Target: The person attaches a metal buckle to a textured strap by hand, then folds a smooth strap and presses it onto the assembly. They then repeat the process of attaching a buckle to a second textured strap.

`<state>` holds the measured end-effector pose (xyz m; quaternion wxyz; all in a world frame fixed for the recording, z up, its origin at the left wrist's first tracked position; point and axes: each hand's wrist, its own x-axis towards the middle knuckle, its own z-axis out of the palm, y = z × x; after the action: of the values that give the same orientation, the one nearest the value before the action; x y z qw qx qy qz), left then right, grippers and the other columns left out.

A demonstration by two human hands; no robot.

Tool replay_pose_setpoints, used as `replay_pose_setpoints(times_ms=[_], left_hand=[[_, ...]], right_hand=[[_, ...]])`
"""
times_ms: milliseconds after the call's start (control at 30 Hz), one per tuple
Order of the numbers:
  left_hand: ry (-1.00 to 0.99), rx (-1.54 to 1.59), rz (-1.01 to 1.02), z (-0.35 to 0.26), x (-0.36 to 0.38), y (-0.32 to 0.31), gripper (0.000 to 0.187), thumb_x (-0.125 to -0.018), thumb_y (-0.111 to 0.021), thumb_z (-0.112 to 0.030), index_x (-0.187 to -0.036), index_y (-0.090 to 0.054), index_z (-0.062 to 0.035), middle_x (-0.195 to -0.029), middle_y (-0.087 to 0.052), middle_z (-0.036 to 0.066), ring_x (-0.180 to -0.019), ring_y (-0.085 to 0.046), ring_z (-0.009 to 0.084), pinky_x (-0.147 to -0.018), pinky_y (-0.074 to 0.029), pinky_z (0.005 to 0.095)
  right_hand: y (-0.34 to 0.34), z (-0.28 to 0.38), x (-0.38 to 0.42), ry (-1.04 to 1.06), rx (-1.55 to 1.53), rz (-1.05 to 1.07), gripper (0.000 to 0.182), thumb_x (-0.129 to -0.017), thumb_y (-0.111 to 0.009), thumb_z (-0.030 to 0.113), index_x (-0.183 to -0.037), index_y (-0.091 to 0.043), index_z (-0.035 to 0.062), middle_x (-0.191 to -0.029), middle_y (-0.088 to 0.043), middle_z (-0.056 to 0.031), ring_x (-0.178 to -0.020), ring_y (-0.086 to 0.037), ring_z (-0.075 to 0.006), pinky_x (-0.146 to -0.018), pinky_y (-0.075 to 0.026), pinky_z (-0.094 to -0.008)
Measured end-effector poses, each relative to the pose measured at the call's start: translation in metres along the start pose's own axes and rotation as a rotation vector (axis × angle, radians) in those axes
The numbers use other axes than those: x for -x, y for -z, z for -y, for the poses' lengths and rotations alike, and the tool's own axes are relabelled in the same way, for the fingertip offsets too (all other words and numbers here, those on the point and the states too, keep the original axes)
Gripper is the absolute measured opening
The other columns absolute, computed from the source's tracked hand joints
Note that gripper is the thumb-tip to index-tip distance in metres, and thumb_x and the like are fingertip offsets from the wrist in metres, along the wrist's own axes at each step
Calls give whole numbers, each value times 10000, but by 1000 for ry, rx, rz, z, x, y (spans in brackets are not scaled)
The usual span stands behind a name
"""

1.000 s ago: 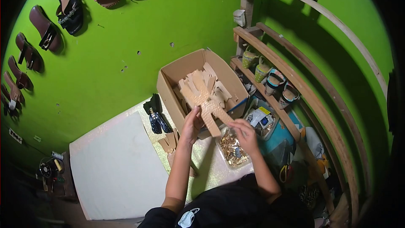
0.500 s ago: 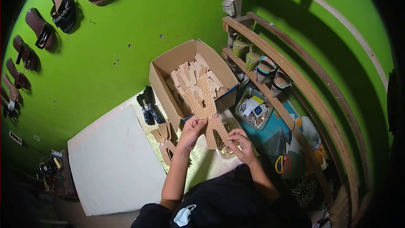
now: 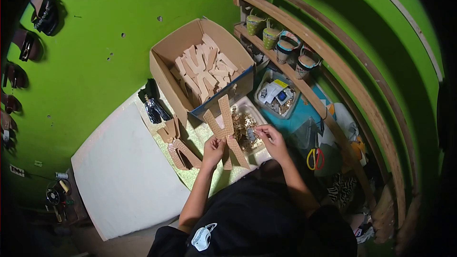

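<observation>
My left hand (image 3: 213, 152) is closed on an X-shaped tan sandal strap (image 3: 233, 148) with a woven-look texture, gripping it near its crossing. My right hand (image 3: 273, 142) is over the right side of a pale tray (image 3: 257, 113) of small gold metal fittings (image 3: 242, 120). Its thumb and fingers are pinched together, and whatever lies between them is too small to make out. To the left, more tan straps (image 3: 181, 154) lie in a pile on the glittery table cover. Black shiny straps (image 3: 154, 107) rest behind that pile.
A cardboard box (image 3: 166, 50) full of tan strap pieces stands behind the tray. Right of it are a container of small parts (image 3: 277, 94), scissors (image 3: 315, 159) and a wooden rack (image 3: 304, 16) with several small pots. A white board (image 3: 128, 176) covers the table's left side.
My view has shifted, so the surroundings sit higher and further left. My right hand has let go of the strap's lower leg and moved to the tray; my left hand keeps its hold.
</observation>
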<state>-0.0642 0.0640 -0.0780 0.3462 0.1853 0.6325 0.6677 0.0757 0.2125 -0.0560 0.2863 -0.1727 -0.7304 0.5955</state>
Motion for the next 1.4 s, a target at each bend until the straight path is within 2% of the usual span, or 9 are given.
replay_pose_setpoints(times_ms=[167,400,467,533,633,700,900,967,1400], left_hand=[[95,50,-56,18,12,-6,54,-842,-502,-59,-803,-506,-21,-643,-488,-44,-565,-376,13,-513,-301,163],[138,31,-72,43,12,-5,65,-848,-494,-79,-811,-506,-26,-656,-491,-43,-564,-373,13,-503,-300,175],[157,0,-18,46,11,-2,129,-848,-452,-35,-957,-511,5,-746,-552,-3,-606,-440,28,-550,-351,175],[168,-1,-27,47,11,-3,121,-849,-453,-38,-947,-513,0,-709,-532,-17,-577,-418,24,-524,-334,173],[179,3,-34,50,11,-1,92,-849,-456,-44,-913,-514,-11,-635,-482,-44,-520,-371,17,-472,-295,175],[181,10,-30,51,11,-1,73,-849,-458,-47,-888,-512,-17,-597,-451,-56,-492,-346,15,-446,-274,178],[171,-15,-34,41,12,-5,52,-850,-457,-48,-812,-490,-37,-557,-399,-63,-464,-313,14,-420,-251,189],[199,3,-45,39,12,-6,194,-829,-511,-64,-662,-414,-84,-583,-377,-71,-517,-289,13,-451,-234,184],[184,-39,-37,42,10,-7,73,-840,-466,-34,-768,-458,-33,-578,-423,-48,-490,-343,24,-445,-285,188]], right_hand=[[7,-32,12,-82,94,31,178,-813,-497,33,-984,-523,-8,-836,-601,-76,-781,-580,-129,-710,-425,-235],[2,-24,17,-130,333,64,159,-759,-544,8,-918,-550,10,-773,-607,-108,-738,-598,-169,-644,-457,-264],[-1,-33,19,-102,325,73,154,-759,-555,20,-913,-561,18,-774,-604,-90,-731,-585,-151,-613,-444,-254],[-3,-37,19,-67,315,81,150,-758,-565,33,-908,-571,26,-775,-601,-73,-724,-572,-133,-582,-431,-244],[-6,-38,19,-79,358,102,152,-741,-575,41,-893,-583,44,-753,-585,-67,-711,-564,-169,-630,-421,-280],[-6,-36,18,11,686,143,139,-714,-579,65,-853,-585,76,-788,-567,-47,-801,-528,-194,-710,-371,-332],[-23,-42,5,171,951,107,85,-663,-599,95,-744,-621,108,-825,-502,-23,-851,-449,-190,-734,-308,-342],[-28,-49,1,195,991,104,82,-661,-585,93,-732,-623,102,-833,-502,-28,-854,-449,-194,-739,-304,-346],[-32,-63,-3,244,1117,136,89,-685,-510,98,-689,-598,82,-826,-498,-38,-860,-452,-193,-748,-294,-352]])
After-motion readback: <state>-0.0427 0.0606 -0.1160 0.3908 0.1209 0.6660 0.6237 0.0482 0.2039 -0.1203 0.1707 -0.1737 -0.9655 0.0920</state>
